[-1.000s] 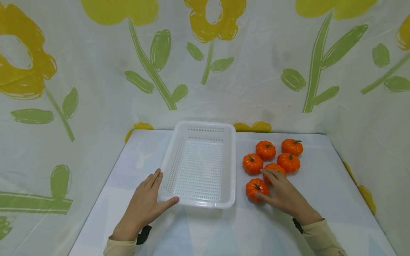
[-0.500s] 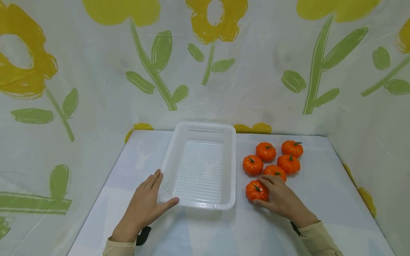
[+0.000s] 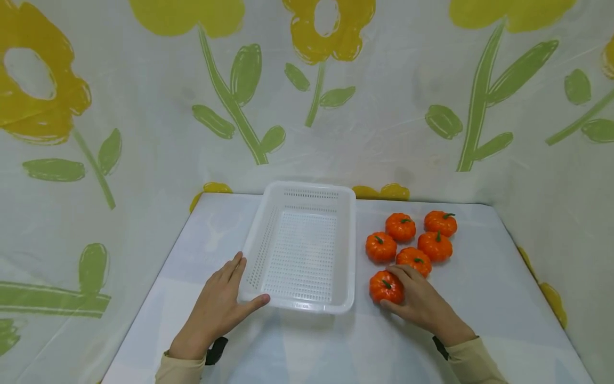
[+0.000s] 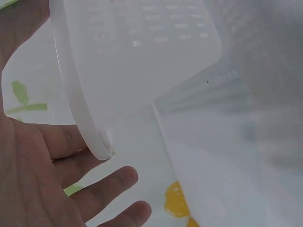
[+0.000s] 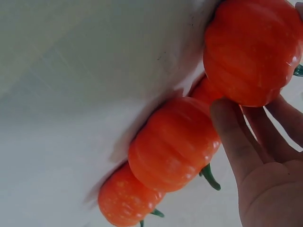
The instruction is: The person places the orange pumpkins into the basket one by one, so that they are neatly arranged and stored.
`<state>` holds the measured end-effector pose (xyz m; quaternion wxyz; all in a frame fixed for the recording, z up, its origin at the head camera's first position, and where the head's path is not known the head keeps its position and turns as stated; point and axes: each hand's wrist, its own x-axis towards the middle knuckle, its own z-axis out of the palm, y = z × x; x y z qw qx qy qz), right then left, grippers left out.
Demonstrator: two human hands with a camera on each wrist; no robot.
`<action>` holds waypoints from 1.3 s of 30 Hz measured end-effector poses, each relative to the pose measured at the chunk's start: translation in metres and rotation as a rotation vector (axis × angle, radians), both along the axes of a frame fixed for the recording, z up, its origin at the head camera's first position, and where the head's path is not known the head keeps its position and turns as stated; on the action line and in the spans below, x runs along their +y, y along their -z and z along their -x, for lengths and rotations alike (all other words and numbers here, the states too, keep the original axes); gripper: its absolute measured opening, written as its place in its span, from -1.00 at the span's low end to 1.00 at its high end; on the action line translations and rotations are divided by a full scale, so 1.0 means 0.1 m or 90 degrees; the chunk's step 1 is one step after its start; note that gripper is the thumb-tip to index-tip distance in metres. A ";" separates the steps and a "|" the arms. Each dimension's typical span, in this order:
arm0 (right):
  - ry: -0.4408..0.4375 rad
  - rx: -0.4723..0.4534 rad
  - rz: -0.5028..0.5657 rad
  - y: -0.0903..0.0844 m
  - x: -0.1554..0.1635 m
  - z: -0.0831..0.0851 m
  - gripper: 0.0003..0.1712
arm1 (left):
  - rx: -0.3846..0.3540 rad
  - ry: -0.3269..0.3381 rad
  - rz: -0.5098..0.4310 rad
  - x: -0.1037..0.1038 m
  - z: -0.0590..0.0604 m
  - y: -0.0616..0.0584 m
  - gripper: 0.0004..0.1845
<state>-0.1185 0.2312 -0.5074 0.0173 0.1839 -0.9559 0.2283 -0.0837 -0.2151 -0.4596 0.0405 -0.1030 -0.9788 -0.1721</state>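
Under the right grip (image 3: 418, 298), fingers are curling round the nearest pumpkin (image 3: 385, 286); the left grip (image 3: 218, 309), fingers straight, is resting against the basket (image 3: 347, 256) corner.

Small orange pumpkin (image 3: 385, 287) w/ green stem, upright, just right of white perforated basket (image 3: 300, 306), nearest corner.

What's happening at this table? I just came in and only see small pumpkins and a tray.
A person sits at a white table. The left hand rests against the near left corner of an empty white perforated basket. The right hand curls its fingers round the nearest small orange pumpkin, which sits on the table. Four more pumpkins cluster just beyond it, right of the basket.
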 end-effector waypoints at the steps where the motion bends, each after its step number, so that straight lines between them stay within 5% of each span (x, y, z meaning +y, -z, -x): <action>1: 0.001 0.002 0.001 0.00 0.00 -0.01 -0.09 | -0.001 0.000 0.000 0.00 0.00 0.00 0.18; 14: -0.007 0.049 0.014 -0.01 0.00 0.00 -0.10 | -0.001 0.001 -0.003 0.01 0.01 -0.01 0.18; 31: -0.001 0.166 0.114 -0.20 -0.02 0.08 -0.10 | 0.004 0.006 -0.017 0.01 0.00 -0.01 0.15; 39: 0.011 0.173 0.182 -0.35 -0.08 0.20 -0.11 | 0.013 0.011 -0.018 0.01 -0.01 -0.01 0.14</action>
